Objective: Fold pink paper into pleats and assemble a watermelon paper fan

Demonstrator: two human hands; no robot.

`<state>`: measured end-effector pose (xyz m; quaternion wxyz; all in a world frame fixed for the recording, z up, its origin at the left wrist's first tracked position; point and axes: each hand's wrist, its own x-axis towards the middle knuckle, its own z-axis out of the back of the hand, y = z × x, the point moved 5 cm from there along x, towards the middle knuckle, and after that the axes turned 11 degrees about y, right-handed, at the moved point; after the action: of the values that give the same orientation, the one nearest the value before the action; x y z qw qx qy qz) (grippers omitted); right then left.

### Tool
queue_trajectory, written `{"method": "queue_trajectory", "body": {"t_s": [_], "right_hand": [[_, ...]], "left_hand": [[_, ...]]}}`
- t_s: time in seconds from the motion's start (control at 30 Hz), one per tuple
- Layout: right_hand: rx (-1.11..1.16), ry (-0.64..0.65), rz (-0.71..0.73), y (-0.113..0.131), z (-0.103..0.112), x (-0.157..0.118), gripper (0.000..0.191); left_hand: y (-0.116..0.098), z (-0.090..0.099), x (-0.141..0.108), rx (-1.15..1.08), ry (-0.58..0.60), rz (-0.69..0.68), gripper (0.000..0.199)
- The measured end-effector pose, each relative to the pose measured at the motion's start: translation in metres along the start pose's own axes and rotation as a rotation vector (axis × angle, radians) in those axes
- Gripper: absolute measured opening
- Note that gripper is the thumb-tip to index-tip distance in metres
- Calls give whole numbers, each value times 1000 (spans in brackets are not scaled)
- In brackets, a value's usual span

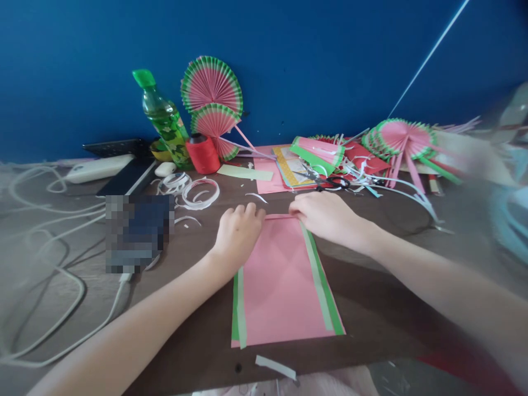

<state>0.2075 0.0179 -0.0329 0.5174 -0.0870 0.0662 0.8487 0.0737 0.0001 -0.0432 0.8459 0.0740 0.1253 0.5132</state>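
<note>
A pink sheet of paper [284, 280] lies on the brown table, with dark and light green strips along its left and right sides. Its far edge is folded over in a narrow band. My left hand [240, 231] grips the far left corner, fingers curled over the fold. At the far right corner, my right hand [324, 214] pinches the same folded edge. Both thumbs are mostly hidden. Black-handled scissors [330, 181] lie just beyond my right hand.
Pleated paper fans [212, 88] lean on the blue wall beside a green bottle [165, 118] and red thread spool [203, 154]. More fans [406, 137] lie right. A phone [140, 234] with a cable is left. Tape rolls [201, 193] sit nearby; a paper scrap [275, 367] lies at the front.
</note>
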Motion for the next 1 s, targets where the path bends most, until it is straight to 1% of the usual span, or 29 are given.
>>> {"method": "queue_trajectory", "body": {"t_s": [0.07, 0.1, 0.13, 0.2, 0.27, 0.4, 0.47, 0.6, 0.7, 0.73, 0.8, 0.9, 0.97, 1.0], "right_hand": [[180, -8, 73, -12, -2, 10, 12], [276, 2, 124, -16, -4, 14, 8], [361, 7, 146, -21, -6, 18, 7], [492, 50, 177, -27, -10, 24, 10], [572, 98, 186, -29, -13, 26, 17], [572, 101, 190, -29, -9, 24, 19], [557, 115, 200, -27, -7, 23, 19], [603, 193, 210, -28, -7, 22, 22], [591, 243, 253, -28, -7, 21, 21], [573, 234, 254, -28, -6, 21, 20], [523, 162, 228, -30, -1, 19, 16], [458, 1, 175, -31, 10, 14, 14], [454, -75, 149, -31, 17, 11, 14], [458, -109, 139, -31, 19, 9, 14]], "left_hand": [[13, 0, 7, -100, -57, -32, 19], [19, -1, 11, -183, -60, -64, 15], [25, -3, 15, -282, -41, -90, 12], [34, -8, 20, -485, 52, -116, 9], [37, -8, 22, -578, 93, -155, 8], [37, -2, 20, -655, 77, -231, 6], [38, -2, 20, -728, 81, -230, 6], [42, -6, 22, -855, 106, -227, 8], [45, -5, 24, -936, 82, -220, 18], [45, -5, 25, -946, 80, -218, 23], [45, -1, 25, -917, 84, -228, 27], [45, 4, 23, -827, 96, -227, 22], [48, 8, 23, -781, 77, -182, 19], [50, 10, 22, -755, 50, -155, 18]]}}
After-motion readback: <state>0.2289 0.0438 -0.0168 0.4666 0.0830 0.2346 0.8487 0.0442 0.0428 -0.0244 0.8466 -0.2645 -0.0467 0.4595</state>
